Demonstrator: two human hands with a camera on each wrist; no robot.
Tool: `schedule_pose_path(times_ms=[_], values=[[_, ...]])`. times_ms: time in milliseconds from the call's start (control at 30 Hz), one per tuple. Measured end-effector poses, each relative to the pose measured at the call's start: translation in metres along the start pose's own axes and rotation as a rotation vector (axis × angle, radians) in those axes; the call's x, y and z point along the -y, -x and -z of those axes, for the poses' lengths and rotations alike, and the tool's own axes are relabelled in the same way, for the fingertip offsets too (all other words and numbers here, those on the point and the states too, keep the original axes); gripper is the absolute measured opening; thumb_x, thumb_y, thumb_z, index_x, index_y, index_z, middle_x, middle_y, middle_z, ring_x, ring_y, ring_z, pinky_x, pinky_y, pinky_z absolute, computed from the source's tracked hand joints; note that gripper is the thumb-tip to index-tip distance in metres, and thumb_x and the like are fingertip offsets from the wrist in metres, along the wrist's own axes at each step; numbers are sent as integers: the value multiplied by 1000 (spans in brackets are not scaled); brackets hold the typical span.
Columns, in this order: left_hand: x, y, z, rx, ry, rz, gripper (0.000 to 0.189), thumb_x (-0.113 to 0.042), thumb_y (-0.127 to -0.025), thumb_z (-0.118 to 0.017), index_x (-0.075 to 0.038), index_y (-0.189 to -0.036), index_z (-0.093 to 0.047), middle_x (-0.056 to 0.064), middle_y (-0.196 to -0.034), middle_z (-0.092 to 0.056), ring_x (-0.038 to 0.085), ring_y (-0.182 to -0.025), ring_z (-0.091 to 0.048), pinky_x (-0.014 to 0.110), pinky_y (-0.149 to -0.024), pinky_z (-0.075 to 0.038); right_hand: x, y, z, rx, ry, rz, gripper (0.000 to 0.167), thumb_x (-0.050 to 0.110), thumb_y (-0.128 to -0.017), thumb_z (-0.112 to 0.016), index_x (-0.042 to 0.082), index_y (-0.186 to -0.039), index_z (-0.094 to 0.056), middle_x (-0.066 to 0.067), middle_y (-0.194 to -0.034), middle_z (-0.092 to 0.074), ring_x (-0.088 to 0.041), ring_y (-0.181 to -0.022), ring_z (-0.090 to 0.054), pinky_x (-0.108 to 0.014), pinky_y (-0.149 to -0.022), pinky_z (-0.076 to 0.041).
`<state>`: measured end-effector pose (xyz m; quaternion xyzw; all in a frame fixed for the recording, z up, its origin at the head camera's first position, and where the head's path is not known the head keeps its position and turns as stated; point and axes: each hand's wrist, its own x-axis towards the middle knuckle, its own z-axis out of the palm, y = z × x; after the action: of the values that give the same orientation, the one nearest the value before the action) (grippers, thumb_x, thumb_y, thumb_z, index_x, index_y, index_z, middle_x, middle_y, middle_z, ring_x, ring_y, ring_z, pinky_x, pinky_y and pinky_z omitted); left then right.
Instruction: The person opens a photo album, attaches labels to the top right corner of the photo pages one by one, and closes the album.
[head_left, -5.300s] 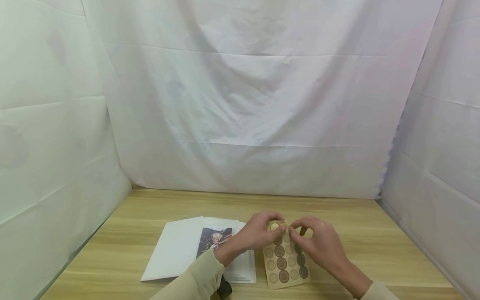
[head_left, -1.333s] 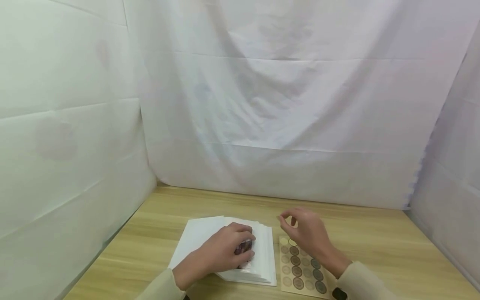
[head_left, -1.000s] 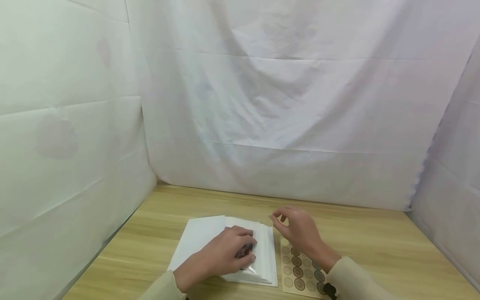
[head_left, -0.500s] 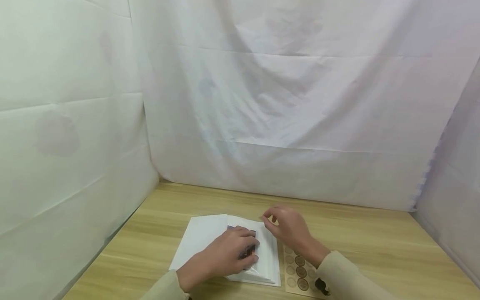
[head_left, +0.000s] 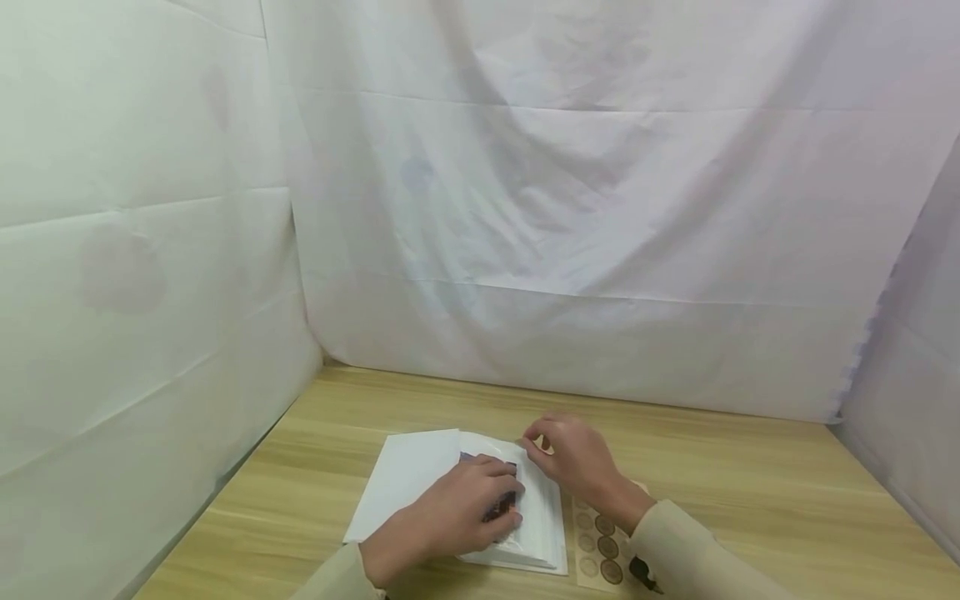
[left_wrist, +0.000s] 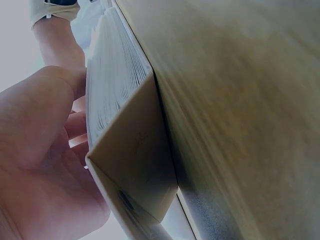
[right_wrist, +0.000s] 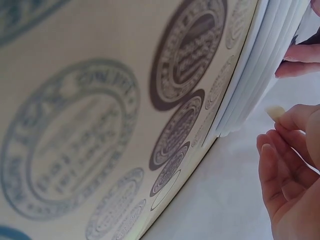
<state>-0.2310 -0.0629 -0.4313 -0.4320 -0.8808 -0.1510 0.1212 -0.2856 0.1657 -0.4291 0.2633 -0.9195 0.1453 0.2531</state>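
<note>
A white photo album lies open, its stack of pages on the right. My left hand rests over a dark photo on the top page, covering most of it. In the left wrist view the album's spine and page edges show beside that hand. My right hand is over the album's upper right corner. Between thumb and forefinger it pinches a small pale round sticker, seen edge-on in the right wrist view. A tan sheet of round seal stickers lies right of the album, partly under the right forearm.
Everything lies on a wood-grain table. White cloth hangs behind the table and along both sides. A bare round spot shows at the sheet's far end, where no print is visible.
Five seconds ago both hands were at the sticker sheet. Since then the left hand has gone onto the photo, and the right hand has carried a sticker left to the album's corner.
</note>
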Motion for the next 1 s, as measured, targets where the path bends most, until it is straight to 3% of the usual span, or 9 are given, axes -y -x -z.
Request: schedule_pose_path(times_ms=[333, 633, 1000], values=[[-4, -2, 4, 30, 0, 22, 24, -29, -104, -70, -16, -122, -77, 2, -135, -75, 19, -132, -67, 37, -114, -55, 0, 0, 0, 17, -1, -10, 4, 22, -93, -86, 20, -92, -82, 8, -91, -77, -10, -75, -69, -17, -61, -49], [-6, -3, 0, 15, -24, -1, 24, -31, -104, -70, -16, -122, -77, 0, -133, -75, 19, -131, -67, 37, -113, -56, -3, 1, -2, 22, 4, 34, 5, 23, -92, -87, 21, -92, -83, 9, -89, -75, -6, -73, -66, -17, -60, -48], [-8, -5, 1, 30, -33, 6, 23, -30, -105, -69, -17, -122, -76, -3, -131, -74, 17, -129, -66, 34, -112, -55, -3, 3, -2, 128, -66, 77, 5, 22, -93, -86, 18, -93, -84, 9, -94, -79, -6, -79, -71, -20, -66, -55]])
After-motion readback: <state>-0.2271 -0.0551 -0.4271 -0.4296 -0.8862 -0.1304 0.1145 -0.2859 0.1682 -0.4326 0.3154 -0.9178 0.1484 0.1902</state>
